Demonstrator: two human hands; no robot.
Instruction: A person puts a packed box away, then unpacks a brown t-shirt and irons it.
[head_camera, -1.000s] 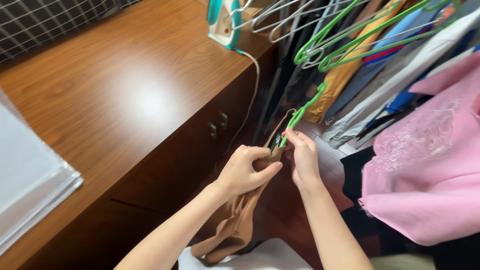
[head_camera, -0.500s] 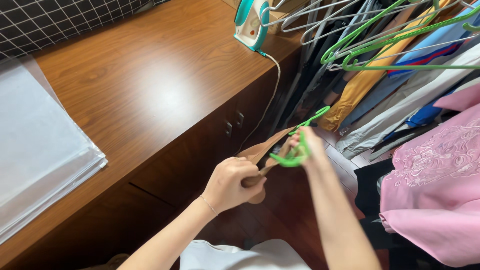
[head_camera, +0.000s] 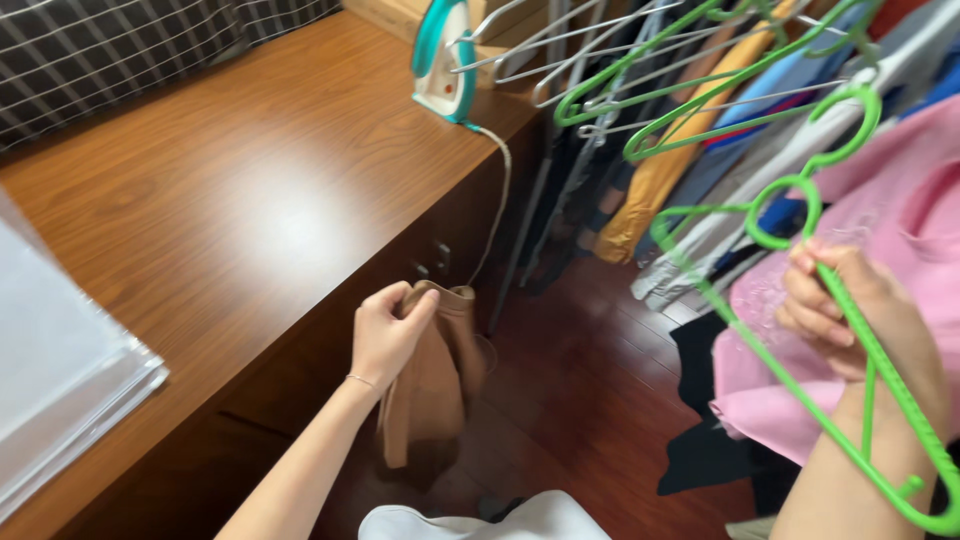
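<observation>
My left hand (head_camera: 388, 332) grips the top of a tan garment (head_camera: 432, 392), which hangs down beside the front of the wooden cabinet (head_camera: 220, 190). My right hand (head_camera: 850, 310) is raised at the right and holds a green plastic hanger (head_camera: 800, 330) just below its hook. The hanger is free of the garment. Its hook points up toward a rail of green and white hangers (head_camera: 650, 70) with clothes.
A teal and white iron (head_camera: 445, 60) stands on the cabinet's far corner, its cord (head_camera: 497, 200) dangling down the side. A stack of white sheets (head_camera: 60, 390) lies at the left. Pink fabric (head_camera: 900, 220) hangs at the right above the dark red wooden floor (head_camera: 590, 390).
The hanger has come out of the tan garment. My right hand lifted it up and to the right, while my left hand stayed low with the garment.
</observation>
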